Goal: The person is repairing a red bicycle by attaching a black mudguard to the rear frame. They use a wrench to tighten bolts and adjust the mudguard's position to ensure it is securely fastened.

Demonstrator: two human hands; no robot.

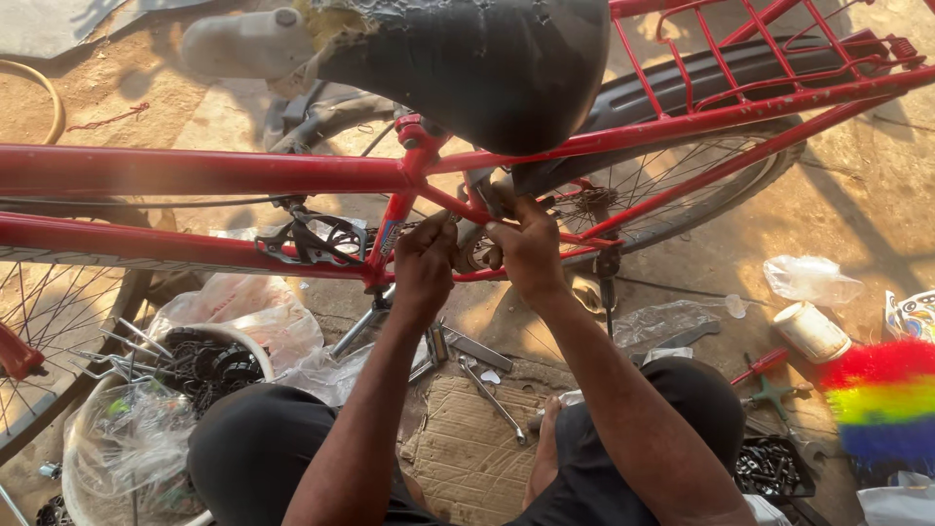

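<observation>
Both hands are pinched on the small fitting low on the red bike frame [224, 170], left hand [425, 265] bracing, right hand [529, 248] working, so keep it steady and turn slowly.

I note a glossy red tubular steel bicycle frame [205, 170] with a matching red wire rear rack [769, 44]. The worn padded saddle [467, 58] is black, its torn nose showing yellowish foam. The curved plastic mudguard [682, 83] is black. A fluffy duster brush [881, 399] carries rainbow bands: red, yellow, green, blue. The flattened cardboard sheet [472, 448] is plain brown. A small red-handled screwdriver [760, 366] lies nearby.
</observation>
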